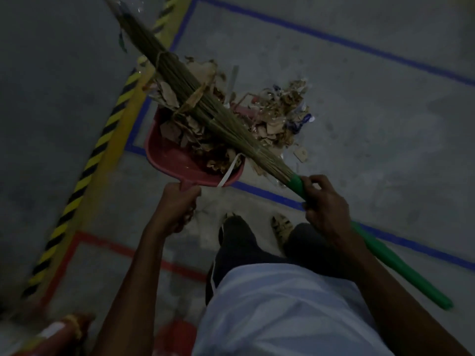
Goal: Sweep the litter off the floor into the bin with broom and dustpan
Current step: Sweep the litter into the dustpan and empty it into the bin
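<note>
A red dustpan [164, 160] sits low over the grey floor, heaped with torn cardboard and paper litter [195, 140]. My left hand [177, 204] grips its short handle from behind. A stick broom [180, 80] with a green handle lies diagonally across the pan, bristles reaching to the upper left. My right hand [323, 201] grips the green handle just behind the bristles. More litter [280, 111] lies on the floor to the right of the pan. No bin is clearly visible.
Yellow-and-black hazard tape [87, 170] runs diagonally on the left. Blue tape lines [334, 39] and a red tape line [123, 247] mark the floor. My feet [257, 232] stand just behind the pan. Blurred red objects [177, 335] sit at the bottom edge.
</note>
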